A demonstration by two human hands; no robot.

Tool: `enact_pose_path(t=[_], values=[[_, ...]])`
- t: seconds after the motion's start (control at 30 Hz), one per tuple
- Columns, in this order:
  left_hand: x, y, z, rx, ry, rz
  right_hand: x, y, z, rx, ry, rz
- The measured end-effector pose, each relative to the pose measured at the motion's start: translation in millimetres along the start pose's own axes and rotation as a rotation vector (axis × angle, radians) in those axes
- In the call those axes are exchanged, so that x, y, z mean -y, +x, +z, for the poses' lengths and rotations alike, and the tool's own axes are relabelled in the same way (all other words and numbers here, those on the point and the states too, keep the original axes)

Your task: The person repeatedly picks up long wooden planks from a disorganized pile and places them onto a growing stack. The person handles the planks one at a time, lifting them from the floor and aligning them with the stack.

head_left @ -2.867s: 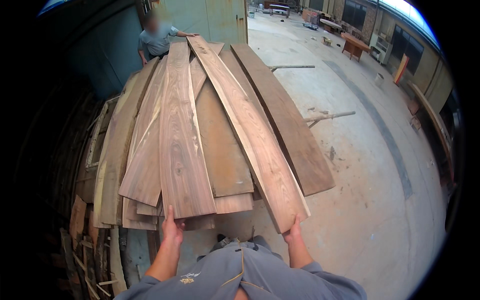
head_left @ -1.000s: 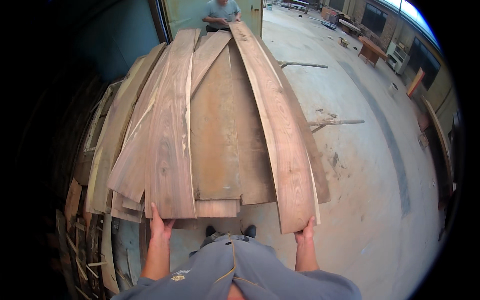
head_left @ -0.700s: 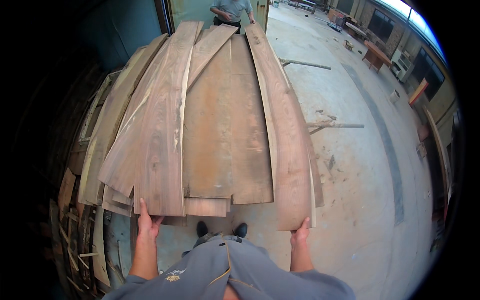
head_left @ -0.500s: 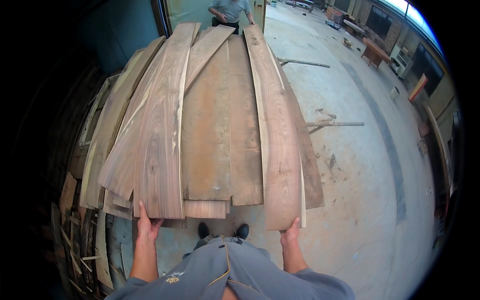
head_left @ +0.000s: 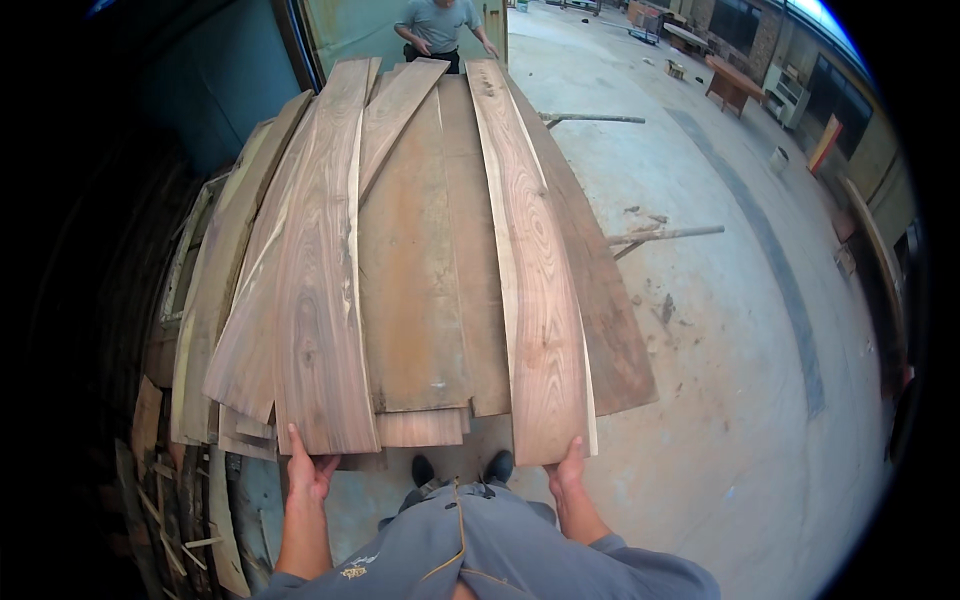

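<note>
In the head view, left of the wide, rust-stained brown wooden board [head_left: 412, 300], the left hand [head_left: 311, 475] has its grip clamped on the near end of a long, dark-streaked pinkish plank [head_left: 320, 320]. Right of that board, the right hand [head_left: 566, 472] grips the corner of a long, pale-edged reddish plank [head_left: 545, 330]. A slipping one-handed hold could let either plank twist or drop.

My bare forearms [head_left: 305, 535] reach forward, spread apart; my left grip [head_left: 311, 473] and right grip [head_left: 565, 468] are curled, thumbs [head_left: 577, 447] outermost, pointing ahead.
</note>
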State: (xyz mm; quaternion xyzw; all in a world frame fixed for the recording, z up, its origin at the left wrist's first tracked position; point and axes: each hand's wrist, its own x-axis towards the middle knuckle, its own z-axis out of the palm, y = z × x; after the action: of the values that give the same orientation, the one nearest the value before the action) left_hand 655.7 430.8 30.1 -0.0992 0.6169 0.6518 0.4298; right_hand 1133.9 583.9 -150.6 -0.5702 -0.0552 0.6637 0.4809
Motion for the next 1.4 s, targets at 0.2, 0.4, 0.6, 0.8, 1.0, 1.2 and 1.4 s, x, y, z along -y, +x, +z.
enact_pose_path(t=[0.2, 0.4, 0.6, 0.8, 1.0, 1.2, 1.4], values=[[-3, -9, 5, -0.009, 0.034, -0.003, 8, 1, 1, -0.019, -0.012, 0.016], [0, -2, 1, 0.003, 0.02, -0.002, 6, 7, 1, -0.026, -0.058, -0.025], [3, 6, -8, 0.013, 0.027, 0.009, 13, 7, -7, -0.062, -0.12, -0.049], [1, -6, 5, -0.002, 0.026, 0.024, 27, 19, -16, -0.019, -0.149, 0.072], [2, -7, 8, -0.072, 0.074, 0.046, 21, 14, -13, 0.104, -0.117, 0.145], [0, -9, 7, -0.091, 0.084, 0.067, -15, -13, 16, 0.156, -0.036, 0.264], [-6, -4, -11, -0.017, 0.042, 0.008, -40, -8, 15, 0.152, -0.08, 0.33]])
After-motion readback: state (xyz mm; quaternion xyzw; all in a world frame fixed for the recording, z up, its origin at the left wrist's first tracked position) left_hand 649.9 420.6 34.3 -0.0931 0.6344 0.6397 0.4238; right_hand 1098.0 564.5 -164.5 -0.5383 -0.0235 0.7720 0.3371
